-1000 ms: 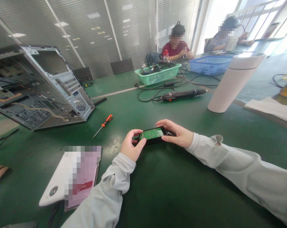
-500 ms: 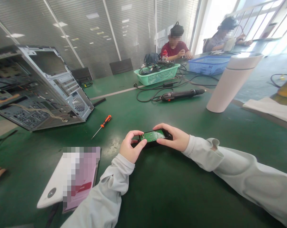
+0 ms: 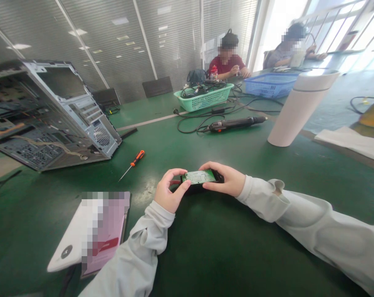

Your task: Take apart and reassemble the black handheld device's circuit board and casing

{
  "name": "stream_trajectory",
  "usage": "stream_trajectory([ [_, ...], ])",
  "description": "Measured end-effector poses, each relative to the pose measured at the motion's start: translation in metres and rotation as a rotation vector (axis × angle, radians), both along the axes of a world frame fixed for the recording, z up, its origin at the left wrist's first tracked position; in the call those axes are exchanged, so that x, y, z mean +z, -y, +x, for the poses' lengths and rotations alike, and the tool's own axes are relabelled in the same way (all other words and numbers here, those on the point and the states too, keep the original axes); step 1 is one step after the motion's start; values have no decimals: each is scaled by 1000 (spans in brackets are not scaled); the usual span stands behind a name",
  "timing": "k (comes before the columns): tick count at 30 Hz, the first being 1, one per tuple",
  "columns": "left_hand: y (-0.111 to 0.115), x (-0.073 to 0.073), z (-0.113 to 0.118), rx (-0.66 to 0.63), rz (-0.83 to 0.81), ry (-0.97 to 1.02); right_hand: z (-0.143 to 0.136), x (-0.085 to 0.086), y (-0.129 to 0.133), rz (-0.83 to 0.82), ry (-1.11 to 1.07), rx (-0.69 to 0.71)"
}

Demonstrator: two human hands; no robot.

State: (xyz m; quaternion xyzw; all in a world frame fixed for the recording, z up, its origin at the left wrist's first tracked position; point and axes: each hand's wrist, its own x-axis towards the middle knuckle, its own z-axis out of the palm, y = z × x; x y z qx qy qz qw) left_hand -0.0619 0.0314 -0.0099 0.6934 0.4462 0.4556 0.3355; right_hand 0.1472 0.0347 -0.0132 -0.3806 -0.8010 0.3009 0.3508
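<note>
Between my two hands is a small black casing with a green circuit board [image 3: 201,177] facing up in it. My left hand [image 3: 171,189] grips the casing's left end, thumb at the near edge and fingers at the far edge. On the other end, my right hand [image 3: 225,178] is closed with its thumb along the near side and its index finger over the far side. Its other fingers are hidden behind the palm. An orange-and-black screwdriver [image 3: 138,158] lies on the green table to the left of my hands.
An opened computer case [image 3: 81,115] stands at left. Behind my hands lie a corded electric screwdriver [image 3: 236,123], a green basket of cables [image 3: 207,101] and a blue basket [image 3: 270,86]. A pale tumbler [image 3: 301,109] stands right; a pink-and-white item [image 3: 109,243] lies front left. Two people sit farther back.
The circuit board has tilted slightly, so its surface now catches more pale glare. Both hands keep their grip at nearly the same spot.
</note>
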Motion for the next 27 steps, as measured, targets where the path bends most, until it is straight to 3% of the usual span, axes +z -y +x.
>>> stream_trajectory([
  [15,5,7,3,-36,74,26,-2,2,3,9,12,1],
  [21,8,10,6,-47,12,106,-2,-1,2,-29,-16,-9],
  [27,4,4,6,-10,-48,197,-3,-5,0,-51,-100,45],
])
